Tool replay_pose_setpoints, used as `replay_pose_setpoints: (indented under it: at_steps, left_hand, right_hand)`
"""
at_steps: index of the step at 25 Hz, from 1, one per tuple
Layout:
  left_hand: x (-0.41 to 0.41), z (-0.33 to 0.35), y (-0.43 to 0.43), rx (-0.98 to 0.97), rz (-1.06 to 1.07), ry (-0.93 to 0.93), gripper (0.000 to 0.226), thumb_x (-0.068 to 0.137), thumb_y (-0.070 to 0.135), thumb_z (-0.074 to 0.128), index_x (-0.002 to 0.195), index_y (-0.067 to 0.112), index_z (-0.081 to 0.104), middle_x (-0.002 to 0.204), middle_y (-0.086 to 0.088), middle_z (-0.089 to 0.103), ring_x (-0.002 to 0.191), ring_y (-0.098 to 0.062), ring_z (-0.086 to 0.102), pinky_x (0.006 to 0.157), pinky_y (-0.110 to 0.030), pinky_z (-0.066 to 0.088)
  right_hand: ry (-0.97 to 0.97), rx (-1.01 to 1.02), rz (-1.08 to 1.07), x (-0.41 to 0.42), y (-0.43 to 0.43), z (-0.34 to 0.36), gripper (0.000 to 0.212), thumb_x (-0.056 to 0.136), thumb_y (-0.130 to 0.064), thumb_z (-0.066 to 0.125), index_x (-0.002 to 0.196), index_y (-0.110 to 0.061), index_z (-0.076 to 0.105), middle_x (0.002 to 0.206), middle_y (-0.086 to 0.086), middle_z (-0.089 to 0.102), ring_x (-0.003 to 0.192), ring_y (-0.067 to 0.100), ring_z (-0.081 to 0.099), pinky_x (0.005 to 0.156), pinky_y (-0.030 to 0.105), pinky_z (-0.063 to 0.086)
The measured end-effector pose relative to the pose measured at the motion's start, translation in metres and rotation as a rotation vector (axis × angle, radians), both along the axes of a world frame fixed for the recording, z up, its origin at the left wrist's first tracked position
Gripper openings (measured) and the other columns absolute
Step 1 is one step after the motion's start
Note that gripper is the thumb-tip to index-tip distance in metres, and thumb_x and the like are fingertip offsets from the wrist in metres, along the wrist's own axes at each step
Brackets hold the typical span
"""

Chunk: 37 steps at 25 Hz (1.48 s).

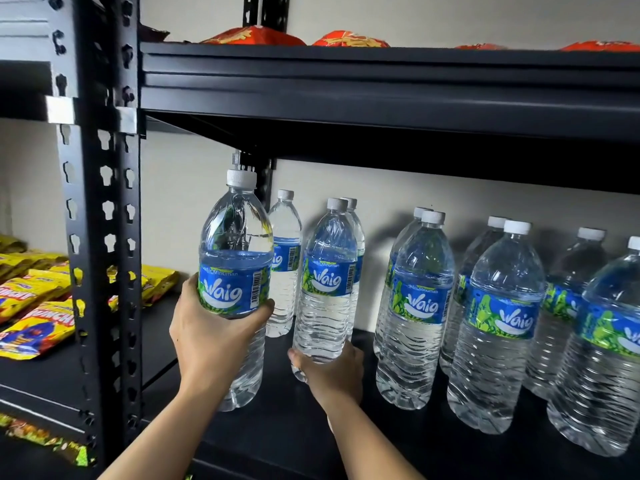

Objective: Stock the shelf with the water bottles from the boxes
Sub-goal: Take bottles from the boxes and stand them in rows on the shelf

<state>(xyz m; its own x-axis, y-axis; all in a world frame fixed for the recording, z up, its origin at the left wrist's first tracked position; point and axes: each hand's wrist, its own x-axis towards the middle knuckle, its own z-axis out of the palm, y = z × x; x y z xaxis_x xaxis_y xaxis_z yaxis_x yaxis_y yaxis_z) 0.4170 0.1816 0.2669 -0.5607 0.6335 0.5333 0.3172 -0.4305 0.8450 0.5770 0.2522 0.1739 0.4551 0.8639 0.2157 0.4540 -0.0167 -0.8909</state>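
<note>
The left hand (214, 337) grips one bottle (235, 237) at its label — right hand (332, 372) clasps next bottle (329, 282) low down

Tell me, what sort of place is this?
Likely a small shop or its stockroom: black metal shelving holds rows of identical labelled water bottles, yellow snack packets lie in the bay to the left, and orange snack bags sit on the shelf above.
</note>
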Motion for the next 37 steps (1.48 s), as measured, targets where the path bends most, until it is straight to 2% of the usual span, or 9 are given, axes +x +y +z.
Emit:
replay_pose_setpoints:
  at_steps: [8, 11, 14, 18, 22, 26, 32, 35, 37]
  left_hand:
    - [-0.002, 0.001, 0.004, -0.018, 0.001, 0.025, 0.068, 0.053, 0.034, 0.094, 0.107, 0.021, 0.054, 0.096, 0.003, 0.063, 0.093, -0.017, 0.057, 0.079, -0.029, 0.041]
    - [-0.002, 0.000, 0.003, -0.033, -0.017, 0.024, 0.066, 0.053, 0.033, 0.094, 0.105, 0.021, 0.055, 0.093, 0.003, 0.064, 0.090, -0.016, 0.058, 0.078, -0.028, 0.040]
    - [-0.002, 0.001, 0.007, -0.044, -0.044, 0.029, 0.067, 0.053, 0.032, 0.095, 0.104, 0.019, 0.054, 0.093, 0.003, 0.063, 0.090, -0.016, 0.057, 0.078, -0.027, 0.040]
    - [0.002, 0.012, 0.023, -0.037, -0.038, 0.041, 0.066, 0.055, 0.030, 0.095, 0.103, 0.023, 0.051, 0.086, 0.008, 0.059, 0.084, -0.013, 0.055, 0.078, -0.023, 0.039]
    - [0.005, 0.012, 0.051, -0.018, -0.101, 0.000, 0.065, 0.055, 0.023, 0.095, 0.104, 0.025, 0.052, 0.084, 0.013, 0.065, 0.075, -0.001, 0.062, 0.066, -0.017, 0.044]
    - [0.005, 0.000, 0.079, -0.089, -0.063, -0.007, 0.068, 0.052, 0.024, 0.096, 0.107, 0.022, 0.055, 0.097, 0.000, 0.070, 0.087, -0.017, 0.067, 0.082, -0.028, 0.053]
    - [-0.001, -0.014, 0.101, -0.127, -0.058, 0.143, 0.076, 0.055, 0.037, 0.094, 0.117, 0.019, 0.054, 0.109, -0.001, 0.067, 0.104, -0.022, 0.062, 0.092, -0.037, 0.051]
    - [-0.009, -0.030, 0.099, -0.163, -0.181, 0.171, 0.099, 0.055, 0.028, 0.096, 0.137, 0.020, 0.041, 0.125, 0.003, 0.059, 0.114, -0.017, 0.056, 0.102, -0.037, 0.045]
    - [-0.016, -0.057, 0.095, -0.258, -0.280, 0.179, 0.107, 0.056, 0.021, 0.096, 0.141, 0.020, 0.032, 0.128, 0.001, 0.057, 0.116, -0.018, 0.056, 0.102, -0.035, 0.044]
  right_hand:
    - [-0.017, -0.056, 0.077, 0.006, 0.001, 0.003, 0.090, 0.049, -0.070, 0.082, 0.124, -0.029, 0.054, 0.127, -0.003, 0.047, 0.125, 0.020, 0.048, 0.102, 0.033, 0.043]
    - [-0.257, -0.079, 0.168, 0.019, -0.002, 0.001, 0.087, 0.048, -0.080, 0.068, 0.120, -0.031, 0.062, 0.118, -0.007, 0.060, 0.119, 0.018, 0.051, 0.098, 0.029, 0.045]
    - [-0.493, -0.021, 0.214, 0.034, -0.008, -0.009, 0.077, 0.060, -0.084, 0.052, 0.117, -0.034, 0.064, 0.109, -0.010, 0.061, 0.113, 0.017, 0.050, 0.096, 0.027, 0.042]
    - [-0.444, -0.013, 0.267, 0.036, -0.010, -0.011, 0.072, 0.067, -0.076, 0.056, 0.122, -0.029, 0.059, 0.117, -0.009, 0.057, 0.121, 0.013, 0.045, 0.103, 0.027, 0.040]
    - [-0.350, -0.030, 0.303, 0.038, -0.005, -0.012, 0.072, 0.062, -0.076, 0.062, 0.118, -0.031, 0.054, 0.114, -0.016, 0.061, 0.117, 0.008, 0.051, 0.097, 0.031, 0.047]
    - [-0.339, -0.032, 0.293, 0.041, -0.008, -0.010, 0.075, 0.060, -0.074, 0.064, 0.121, -0.031, 0.052, 0.114, -0.010, 0.059, 0.109, 0.007, 0.051, 0.087, 0.024, 0.045]
    - [-0.324, -0.057, 0.284, 0.041, -0.009, -0.009, 0.078, 0.060, -0.073, 0.069, 0.124, -0.032, 0.051, 0.114, -0.005, 0.056, 0.106, 0.011, 0.055, 0.085, 0.025, 0.045]
    - [-0.338, -0.057, 0.269, 0.041, -0.010, -0.008, 0.082, 0.061, -0.074, 0.070, 0.127, -0.031, 0.051, 0.116, -0.003, 0.056, 0.111, 0.014, 0.056, 0.087, 0.027, 0.046]
    - [-0.340, -0.051, 0.252, 0.040, -0.009, -0.009, 0.086, 0.057, -0.077, 0.068, 0.126, -0.029, 0.052, 0.117, -0.005, 0.057, 0.111, 0.014, 0.058, 0.091, 0.029, 0.049]
